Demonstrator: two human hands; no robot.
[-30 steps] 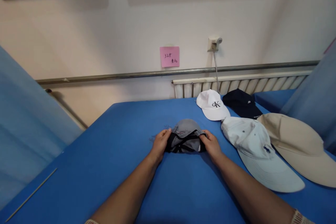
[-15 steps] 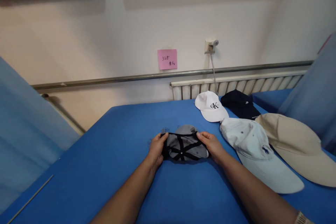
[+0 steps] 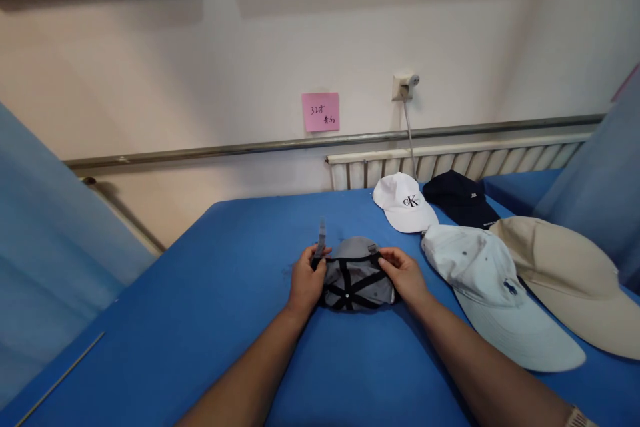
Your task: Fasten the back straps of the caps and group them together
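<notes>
A grey baseball cap is held over the blue table, its inside with black seam tapes turned toward me. My left hand pinches its left edge, fingers closed, and a grey strap sticks up beside the fingertips. At the right edge, near a small buckle, my right hand grips the rim between thumb and fingers. Part of the cap's grey outside shows behind the opening.
To the right lie a white cap, a navy cap, a pale blue cap and a large beige cap on the blue table. Behind stand a radiator and a metal rail; blue curtains flank the table.
The cap has tipped so that its inside faces me more fully. The strap on the left has come up and now stands upright by my left fingers.
</notes>
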